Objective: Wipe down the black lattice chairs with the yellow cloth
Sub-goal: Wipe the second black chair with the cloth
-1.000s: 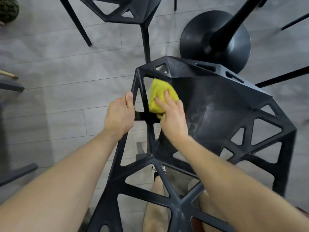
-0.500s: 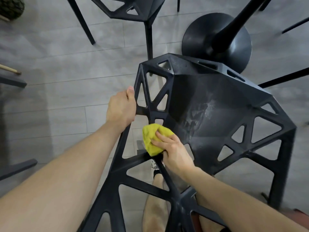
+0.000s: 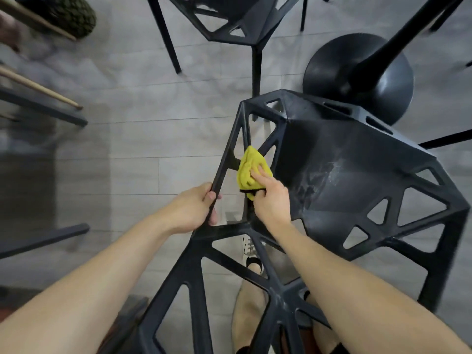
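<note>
The black lattice chair (image 3: 352, 175) stands on the grey plank floor (image 3: 153, 139), seen from above. Its backrest lattice runs off the lower edge of the view, and its legs are mostly hidden under the seat. Pale smears mark the middle of the seat panel.

The left hand (image 3: 192, 208) is closed round the chair's outer left bar, its fingers curled under so that only the tips show. The right hand (image 3: 272, 203) grips the yellow cloth (image 3: 249, 169), bunched against the lattice bars at the seat's left side. Its forefinger lies along the top of the cloth and its thumb is tucked beneath; the other fingers are hidden.

Through the backrest openings a shoe (image 3: 249, 249) and part of a bare leg appear, broken up by the bars. A second lattice chair (image 3: 229, 24) is cut off by the top edge. Beside it stands a black pedestal base (image 3: 357, 77), its column leaving the view at the upper right. At the far left are blurred wooden sticks (image 3: 40, 89) and a dark green scaly thing (image 3: 71, 16), too smeared to name.
</note>
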`<state>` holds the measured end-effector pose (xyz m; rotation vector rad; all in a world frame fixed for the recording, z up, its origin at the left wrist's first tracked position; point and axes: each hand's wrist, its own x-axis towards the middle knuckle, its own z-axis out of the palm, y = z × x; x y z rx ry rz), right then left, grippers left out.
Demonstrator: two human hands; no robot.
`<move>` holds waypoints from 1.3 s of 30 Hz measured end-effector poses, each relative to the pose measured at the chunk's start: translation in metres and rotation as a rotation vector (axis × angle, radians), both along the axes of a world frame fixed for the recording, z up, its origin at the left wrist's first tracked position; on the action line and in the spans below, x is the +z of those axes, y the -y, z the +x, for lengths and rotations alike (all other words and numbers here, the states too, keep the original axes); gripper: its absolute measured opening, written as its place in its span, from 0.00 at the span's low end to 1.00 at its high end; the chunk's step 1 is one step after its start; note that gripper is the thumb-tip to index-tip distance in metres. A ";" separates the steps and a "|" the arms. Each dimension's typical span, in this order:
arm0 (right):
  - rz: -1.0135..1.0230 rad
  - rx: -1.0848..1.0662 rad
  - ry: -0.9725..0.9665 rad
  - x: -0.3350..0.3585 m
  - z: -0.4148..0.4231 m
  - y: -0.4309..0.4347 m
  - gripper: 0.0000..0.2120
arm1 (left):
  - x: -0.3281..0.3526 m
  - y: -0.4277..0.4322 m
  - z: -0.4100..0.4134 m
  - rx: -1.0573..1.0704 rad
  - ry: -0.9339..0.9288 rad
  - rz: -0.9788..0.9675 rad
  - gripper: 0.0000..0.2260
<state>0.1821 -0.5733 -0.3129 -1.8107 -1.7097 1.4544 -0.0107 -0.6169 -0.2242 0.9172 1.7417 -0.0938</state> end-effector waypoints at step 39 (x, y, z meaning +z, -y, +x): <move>-0.156 -0.263 -0.090 0.034 0.013 -0.018 0.24 | 0.017 0.007 -0.005 0.208 0.067 -0.037 0.18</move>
